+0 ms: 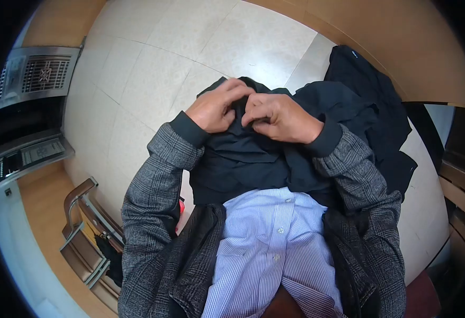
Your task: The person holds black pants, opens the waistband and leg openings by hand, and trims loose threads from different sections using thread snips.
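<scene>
A black garment [237,169] lies bunched across my lap, its near edge over the striped shirt I wear. My left hand [219,106] is closed on a fold at the garment's far edge, its fingers curled into the cloth. Just beside it, my right hand [282,117] pinches the same part of the fabric between thumb and fingers. The two hands almost touch. Whether they hold anything small within the folds cannot be made out. More dark cloth [367,106] spreads out to the right, and its exact kind does not show.
Pale floor tiles [153,69] stretch ahead. A wooden panel [381,32] rises at the far right. On the left stand a metal-fronted appliance [44,74] and a chair [84,249]. Dark wooden furniture [460,201] is at the right edge. A small red thing [181,208] shows beside my left sleeve.
</scene>
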The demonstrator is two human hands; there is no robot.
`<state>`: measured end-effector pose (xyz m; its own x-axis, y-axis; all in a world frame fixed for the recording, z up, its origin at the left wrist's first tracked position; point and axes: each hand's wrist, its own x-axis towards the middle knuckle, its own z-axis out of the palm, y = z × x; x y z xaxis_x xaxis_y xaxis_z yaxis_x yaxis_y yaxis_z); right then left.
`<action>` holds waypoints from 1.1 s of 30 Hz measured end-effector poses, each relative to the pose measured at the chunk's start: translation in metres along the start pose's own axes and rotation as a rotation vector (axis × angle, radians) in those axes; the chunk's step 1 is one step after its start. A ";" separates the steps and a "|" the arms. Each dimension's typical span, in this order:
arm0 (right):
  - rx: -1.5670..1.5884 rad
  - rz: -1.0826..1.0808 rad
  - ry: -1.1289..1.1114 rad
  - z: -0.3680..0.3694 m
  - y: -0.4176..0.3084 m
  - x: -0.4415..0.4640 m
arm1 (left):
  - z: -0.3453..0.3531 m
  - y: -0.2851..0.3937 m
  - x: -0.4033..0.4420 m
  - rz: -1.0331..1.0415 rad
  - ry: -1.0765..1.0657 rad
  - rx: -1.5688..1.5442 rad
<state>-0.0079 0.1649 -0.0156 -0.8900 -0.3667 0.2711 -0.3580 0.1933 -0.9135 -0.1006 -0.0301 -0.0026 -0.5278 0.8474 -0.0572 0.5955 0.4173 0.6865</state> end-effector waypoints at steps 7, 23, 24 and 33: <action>-0.181 0.008 -0.007 -0.005 -0.034 -0.018 | -0.022 0.005 -0.012 -0.144 -0.200 0.286; -0.422 0.082 -0.088 0.009 -0.064 -0.072 | -0.001 -0.032 -0.110 -0.468 0.563 -0.188; -0.425 0.093 -0.102 0.011 -0.063 -0.075 | 0.005 -0.038 -0.109 -0.527 0.651 -0.302; -0.432 0.356 -0.015 0.014 -0.067 -0.065 | 0.030 -0.053 -0.108 -0.569 0.993 -0.707</action>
<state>0.0782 0.1631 0.0240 -0.9741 -0.2227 -0.0383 -0.1222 0.6617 -0.7398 -0.0572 -0.1341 -0.0550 -0.9873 -0.1058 -0.1187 -0.1308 0.1163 0.9846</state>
